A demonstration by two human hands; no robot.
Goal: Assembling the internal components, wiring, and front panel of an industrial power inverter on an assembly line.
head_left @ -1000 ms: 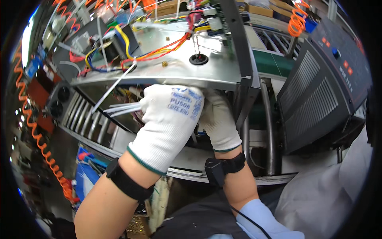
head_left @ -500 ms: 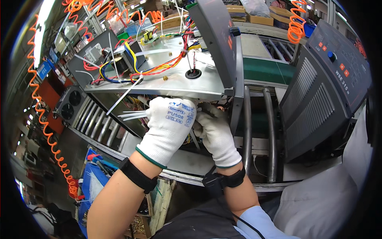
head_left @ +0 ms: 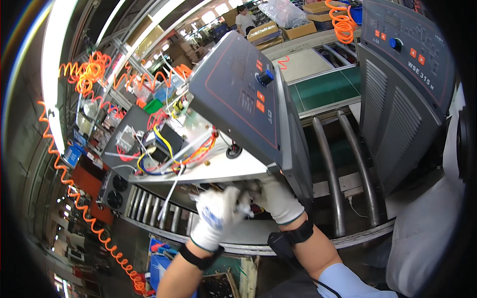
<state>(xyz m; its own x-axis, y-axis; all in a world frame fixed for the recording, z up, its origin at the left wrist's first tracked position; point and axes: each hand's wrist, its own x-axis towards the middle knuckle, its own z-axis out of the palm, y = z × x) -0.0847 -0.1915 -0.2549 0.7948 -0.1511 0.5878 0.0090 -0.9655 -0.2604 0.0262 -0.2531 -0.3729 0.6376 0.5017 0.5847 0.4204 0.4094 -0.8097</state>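
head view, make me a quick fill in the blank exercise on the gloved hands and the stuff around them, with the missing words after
1. The gloves on the left hand and right hand are mainly ____.
2. The knob on the tilted front panel is coloured ____.
3. The coiled hose hanging near the vented machine is coloured ____.
4. The vented machine stands toward the person's ____ side.

Missing words: white; blue; orange; right.
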